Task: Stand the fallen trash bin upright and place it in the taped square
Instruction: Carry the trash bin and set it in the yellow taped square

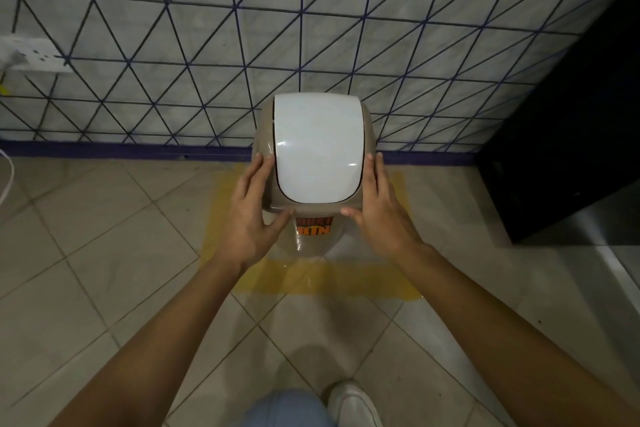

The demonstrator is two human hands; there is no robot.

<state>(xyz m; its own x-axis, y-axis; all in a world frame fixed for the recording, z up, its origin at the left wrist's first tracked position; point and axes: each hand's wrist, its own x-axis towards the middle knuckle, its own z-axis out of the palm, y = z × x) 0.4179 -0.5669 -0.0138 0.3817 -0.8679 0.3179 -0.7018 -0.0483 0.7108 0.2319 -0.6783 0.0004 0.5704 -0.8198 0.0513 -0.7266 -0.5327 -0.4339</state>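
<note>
From the head camera, the trash bin (313,180) stands upright on the tiled floor (104,253) inside the yellow taped square (322,276), close to the patterned wall (311,28). Its white swing lid (317,147) faces up (an orange "BIN" label (314,226) shows on the near side). The left hand (251,215) and right hand (375,211) press flat against opposite sides of the bin's top, fingers spread, clasping it between them. A dark cabinet (571,149) stands to the right.
</note>
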